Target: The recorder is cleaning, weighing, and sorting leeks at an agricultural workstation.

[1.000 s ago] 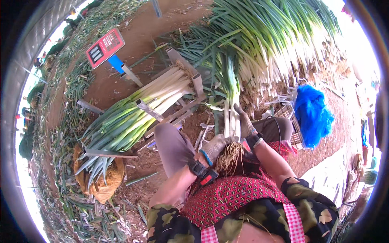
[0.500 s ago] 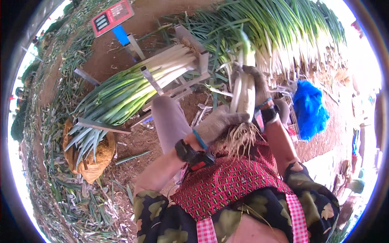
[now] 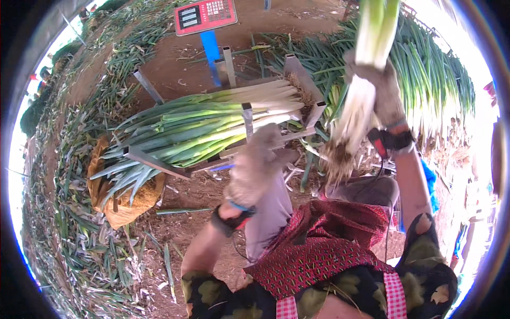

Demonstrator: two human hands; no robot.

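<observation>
My right hand (image 3: 383,87), in a dirty pale glove, is closed round the white stalks of a few large green onions (image 3: 357,109). They are raised, with leaves up and muddy, blurred roots hanging down. My left hand (image 3: 254,162), also gloved, is smeared by motion; its thumb looks apart from the fingers and nothing shows in it. It is beside the near upright of a metal rack (image 3: 155,160). A bundle of green onions (image 3: 204,114) lies in that rack, roots against the plate at its right end and leaves over the left end.
A long row of green onions (image 3: 438,74) lies at the far right. Behind the rack stands a red scale display (image 3: 206,17) on a blue post (image 3: 210,50). An orange-brown sack (image 3: 130,210) is under the leaf ends. Leaf scraps (image 3: 85,228) cover the ground at left.
My right hand has lifted the green onions up and to the right. My left hand has let go of their root end and moved left toward the rack. The view has shifted too.
</observation>
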